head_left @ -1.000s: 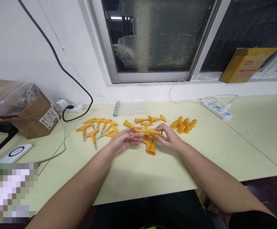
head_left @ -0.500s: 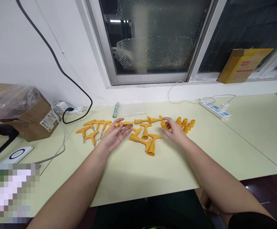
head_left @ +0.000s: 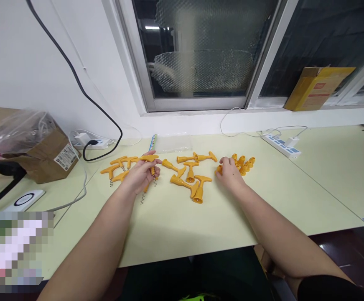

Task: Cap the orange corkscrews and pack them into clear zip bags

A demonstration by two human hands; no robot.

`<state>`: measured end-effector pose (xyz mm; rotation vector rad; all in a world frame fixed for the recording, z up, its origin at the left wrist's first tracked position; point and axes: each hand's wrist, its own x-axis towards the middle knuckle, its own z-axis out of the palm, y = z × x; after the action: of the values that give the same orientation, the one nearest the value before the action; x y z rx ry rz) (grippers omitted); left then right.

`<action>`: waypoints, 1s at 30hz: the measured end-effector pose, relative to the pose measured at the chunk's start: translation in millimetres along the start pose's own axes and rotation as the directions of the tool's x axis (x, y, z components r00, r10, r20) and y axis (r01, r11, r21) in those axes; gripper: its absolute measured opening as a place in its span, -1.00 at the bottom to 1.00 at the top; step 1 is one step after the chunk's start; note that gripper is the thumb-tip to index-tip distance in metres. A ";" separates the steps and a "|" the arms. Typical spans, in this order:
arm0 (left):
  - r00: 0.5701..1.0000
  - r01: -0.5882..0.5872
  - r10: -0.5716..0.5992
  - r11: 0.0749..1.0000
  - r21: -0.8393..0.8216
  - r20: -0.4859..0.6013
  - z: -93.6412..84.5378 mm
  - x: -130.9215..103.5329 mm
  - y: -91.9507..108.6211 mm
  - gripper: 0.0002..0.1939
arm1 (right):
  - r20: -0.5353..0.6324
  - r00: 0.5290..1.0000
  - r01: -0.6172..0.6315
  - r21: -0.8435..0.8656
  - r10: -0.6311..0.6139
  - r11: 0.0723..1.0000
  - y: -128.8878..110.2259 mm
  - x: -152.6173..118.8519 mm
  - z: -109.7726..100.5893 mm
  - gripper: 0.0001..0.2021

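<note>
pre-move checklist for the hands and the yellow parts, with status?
1. Left hand closed on a T-handle corkscrew: ok.
2. Right hand at the cluster of small caps, grip on a cap: cannot tell.
3. Loose corkscrews within reach beside the left hand: ok.
4. Capped pieces lie between the hands, apart from both: ok.
5. Power strip and cables clear of the parts on the table: ok.

Left hand point(head_left: 141, 174) at centre left gripping a yellow corkscrew point(head_left: 151, 161), right hand point(head_left: 228, 172) at centre right touching a cluster of yellow caps point(head_left: 243, 164), capped corkscrews point(head_left: 192, 175) between them, pale green table point(head_left: 182, 225) below.
</note>
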<state>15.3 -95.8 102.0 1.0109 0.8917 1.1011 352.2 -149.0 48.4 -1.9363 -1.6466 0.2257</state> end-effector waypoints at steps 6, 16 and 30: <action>0.985 -0.089 0.157 0.815 0.573 -0.071 -17.7 -26.1 6.2 -0.33 | 0.159 0.920 0.324 0.211 -0.359 0.922 -18.0 -14.8 -4.3 -0.81; 0.890 0.367 0.261 0.074 0.927 -0.373 -116.3 -83.8 11.4 -0.46 | 0.546 0.680 0.251 0.453 -0.489 0.855 -32.4 -28.5 0.8 -0.72; 0.841 0.421 0.277 0.202 0.884 -0.464 -173.9 -53.2 4.3 -0.52 | 0.395 0.848 0.246 0.297 -0.353 0.923 -25.4 -20.1 -0.9 -0.71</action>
<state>-160.4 -113.3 58.0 1.6937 2.3283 0.5741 326.6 -166.6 57.8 -1.4857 -2.0805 0.7483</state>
